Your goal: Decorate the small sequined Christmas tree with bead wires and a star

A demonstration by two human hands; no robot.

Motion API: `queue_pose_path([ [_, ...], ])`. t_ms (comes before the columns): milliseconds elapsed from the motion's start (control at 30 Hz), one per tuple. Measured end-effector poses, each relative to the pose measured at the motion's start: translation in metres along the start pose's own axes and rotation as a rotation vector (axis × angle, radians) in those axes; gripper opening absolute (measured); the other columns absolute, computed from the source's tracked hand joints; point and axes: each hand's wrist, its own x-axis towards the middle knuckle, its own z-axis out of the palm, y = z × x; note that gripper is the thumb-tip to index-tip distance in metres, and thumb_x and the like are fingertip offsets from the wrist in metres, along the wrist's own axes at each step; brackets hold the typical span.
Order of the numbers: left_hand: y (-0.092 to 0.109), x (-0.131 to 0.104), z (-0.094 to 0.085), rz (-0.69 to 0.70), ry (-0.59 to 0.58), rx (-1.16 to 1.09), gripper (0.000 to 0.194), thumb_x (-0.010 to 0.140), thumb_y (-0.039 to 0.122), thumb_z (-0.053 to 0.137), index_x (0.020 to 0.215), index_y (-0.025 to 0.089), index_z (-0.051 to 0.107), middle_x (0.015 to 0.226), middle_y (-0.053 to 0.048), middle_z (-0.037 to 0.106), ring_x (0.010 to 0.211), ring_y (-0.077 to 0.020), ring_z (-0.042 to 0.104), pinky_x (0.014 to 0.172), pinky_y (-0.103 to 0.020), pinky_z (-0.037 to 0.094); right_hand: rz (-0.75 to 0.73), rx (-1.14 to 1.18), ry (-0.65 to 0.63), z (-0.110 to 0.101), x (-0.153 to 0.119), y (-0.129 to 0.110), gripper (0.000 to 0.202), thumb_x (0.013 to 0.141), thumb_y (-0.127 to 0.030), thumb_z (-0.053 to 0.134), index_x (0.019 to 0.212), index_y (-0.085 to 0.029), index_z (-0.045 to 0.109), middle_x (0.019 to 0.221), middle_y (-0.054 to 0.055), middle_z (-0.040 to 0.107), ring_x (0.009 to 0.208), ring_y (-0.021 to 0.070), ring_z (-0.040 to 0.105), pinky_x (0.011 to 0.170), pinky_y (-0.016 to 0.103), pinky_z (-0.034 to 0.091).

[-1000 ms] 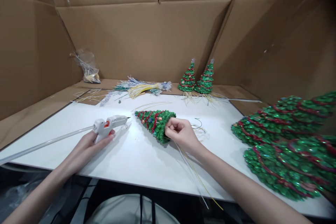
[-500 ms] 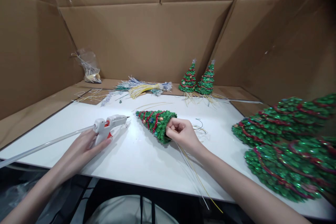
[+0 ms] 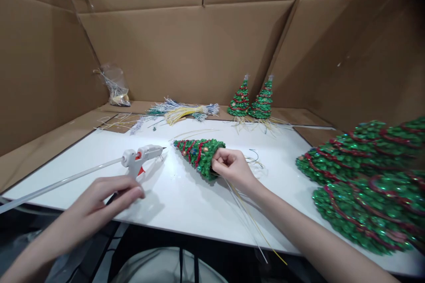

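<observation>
A small green Christmas tree (image 3: 202,155) with red garland lies on its side on the white tabletop, its tip to the left. My right hand (image 3: 230,166) is closed at its open base, fingertips partly hidden there. Thin white and yellow wires (image 3: 247,216) trail from beneath this hand past the table's front edge. Left of the tree rests a white glue gun (image 3: 139,159) with a red trigger and a long clear glue stick (image 3: 66,180) out of its back. Just in front of the gun, apart from it, my left hand (image 3: 111,194) is open, fingers loosely bent, holding nothing.
Large decorated trees (image 3: 368,185) fill the table's right side. Two small trees (image 3: 239,99) stand at the back, wires under them. Bundles of white, green and yellow wires (image 3: 186,111) lie behind, with a clear plastic bag (image 3: 116,90) at back left. Cardboard walls (image 3: 186,48) enclose the table.
My left hand has let go of the glue gun and come back toward the table's front edge. The gun stays on the table. My right hand remains at the tree's base.
</observation>
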Motion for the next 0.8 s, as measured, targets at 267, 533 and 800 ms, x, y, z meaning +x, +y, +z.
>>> queue_pose_path([
  [267,0.040,0.100,0.053,0.421,0.144,-0.187,0.028,0.095,0.028,0.042,0.119,0.020,0.053,0.122,-0.008,0.057,0.115,-0.0215,0.050,0.100,-0.036,0.038,0.008,0.007,-0.036,-0.004,0.002,-0.001,0.013,0.064,-0.020,0.053,0.054,-0.017,0.046,0.047,-0.007,0.035,0.046,0.0058,0.028,0.045,0.021,0.021],
  [533,0.027,0.128,0.090,0.464,-0.010,-0.232,0.040,0.098,0.032,0.032,0.133,0.016,0.044,0.140,-0.011,0.046,0.132,-0.0217,0.038,0.112,-0.038,0.027,0.010,-0.004,-0.036,-0.005,0.002,-0.002,0.013,0.065,-0.020,0.053,0.054,-0.017,0.047,0.047,-0.007,0.034,0.046,0.0060,0.027,0.045,0.021,0.021],
  [800,0.022,0.124,0.095,0.432,-0.058,-0.239,0.048,0.098,0.043,0.026,0.132,0.016,0.047,0.139,-0.011,0.047,0.131,-0.0220,0.039,0.111,-0.040,0.028,0.015,-0.009,-0.050,-0.007,0.003,-0.004,0.021,0.068,-0.029,0.057,0.053,-0.016,0.048,0.047,-0.006,0.031,0.046,0.0064,0.026,0.046,0.023,0.021],
])
